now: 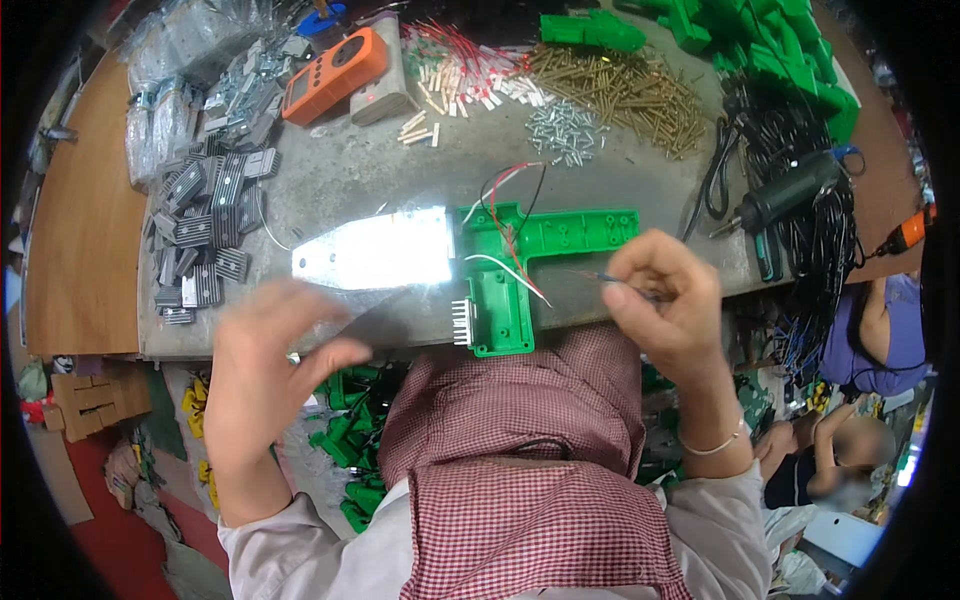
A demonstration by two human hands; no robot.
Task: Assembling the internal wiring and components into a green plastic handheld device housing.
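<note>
A green T-shaped plastic housing half (pixel 520 235) lies on the worktable, its hollow side up. A bright metal plate (pixel 375 250) with a tapered left end sits against its left side. Red, white and black wires (pixel 508 228) stick up out of the housing. White pins (pixel 461 323) line the lower part's left edge. My right hand (pixel 668 300) pinches a thin dark wire (pixel 608 278) just right of the housing; its fine end points left. My left hand (pixel 280 365), smeared by motion, hovers below the plate, thumb and fingers apart and nothing visible in them.
Grey finned heat sinks (pixel 215 205) pile up at left. Behind are an orange meter (pixel 336 75), brass-coloured screws (pixel 630 95) and silver screws (pixel 566 132). At right lie a dark screwdriver-like power tool (pixel 790 192) and black cords (pixel 822 250). Another person (pixel 830 455) sits at lower right.
</note>
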